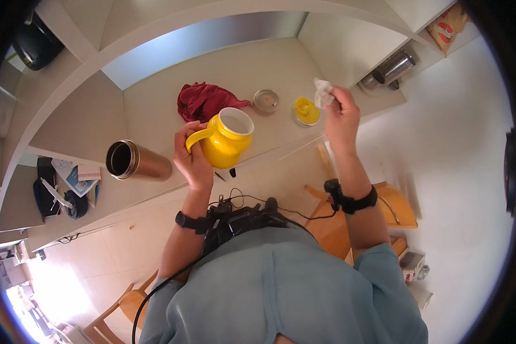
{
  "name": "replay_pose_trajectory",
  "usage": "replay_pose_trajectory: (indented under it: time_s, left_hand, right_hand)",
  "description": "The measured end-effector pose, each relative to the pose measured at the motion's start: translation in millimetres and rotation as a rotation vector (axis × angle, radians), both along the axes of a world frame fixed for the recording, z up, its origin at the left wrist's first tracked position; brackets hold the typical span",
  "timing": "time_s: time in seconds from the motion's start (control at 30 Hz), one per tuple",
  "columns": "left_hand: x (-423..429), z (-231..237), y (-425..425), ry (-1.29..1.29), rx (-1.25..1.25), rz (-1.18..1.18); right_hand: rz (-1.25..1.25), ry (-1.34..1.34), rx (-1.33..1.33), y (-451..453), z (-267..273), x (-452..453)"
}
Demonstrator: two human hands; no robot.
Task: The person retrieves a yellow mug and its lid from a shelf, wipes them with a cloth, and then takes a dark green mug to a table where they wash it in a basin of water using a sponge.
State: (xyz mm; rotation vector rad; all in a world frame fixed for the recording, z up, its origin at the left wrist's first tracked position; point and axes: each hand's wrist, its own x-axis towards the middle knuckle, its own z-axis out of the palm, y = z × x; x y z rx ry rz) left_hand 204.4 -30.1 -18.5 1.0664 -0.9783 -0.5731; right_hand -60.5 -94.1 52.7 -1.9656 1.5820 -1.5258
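Observation:
My left hand (193, 155) holds a yellow mug (227, 144) by its handle side, above the counter's front edge; its white-rimmed mouth faces up. Pinched in the fingers of my right hand (343, 118) is a crumpled white tissue (324, 93). Just left of that hand a yellow lid (306, 112) lies on the counter. A round metal-rimmed lid (266, 101) rests further left, beside a crumpled dark red cloth (208, 102) behind the mug. To the left of my left hand is a copper-coloured metal flask (146, 162) with its mouth uncovered.
Shelf walls enclose the counter (155, 92). Papers (78, 176) and a black-and-white item lie in the left compartment. Metal containers (393, 69) stand at the right end, below a packet (447, 30). Wooden chairs (395, 204) and a black cable are below the counter.

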Motion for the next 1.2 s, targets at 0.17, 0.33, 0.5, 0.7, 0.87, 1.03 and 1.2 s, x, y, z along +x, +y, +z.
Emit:
replay_pose_trajectory:
  time_s: [0.17,0.33,0.5,0.7,0.87,1.03,1.2]
  left_hand:
    - [-35.8,4.1,-17.4,-0.004,-0.039,0.020]
    - [-57.2,-6.6,-26.1,-0.106,0.031,0.013]
    - [-55.8,-16.4,-20.7,-0.396,0.176,0.282]
    - [-43.4,-5.3,-15.6,-0.788,0.300,0.291]
    - [-35.4,5.5,-0.2,-0.803,0.421,0.200]
    - [-47.7,33.8,38.7,-0.871,0.162,0.335]
    - [-102.5,84.6,60.4,-0.743,-0.107,-0.007]
  right_hand:
    - [-0.172,-0.285,0.355,-22.1,-47.6,-70.7]
    - [-0.038,-0.132,0.176,-23.2,-62.2,-64.8]
    - [0.154,0.045,0.155,-37.7,-48.1,-53.3]
    - [0.265,0.401,0.228,-64.9,-53.1,-33.6]
    - [0.310,0.505,0.320,-84.1,-53.4,-30.1]
    - [0.276,0.508,0.333,-90.0,-45.4,-37.1]
    - [0.421,0.018,0.479,-57.9,-7.1,-39.6]
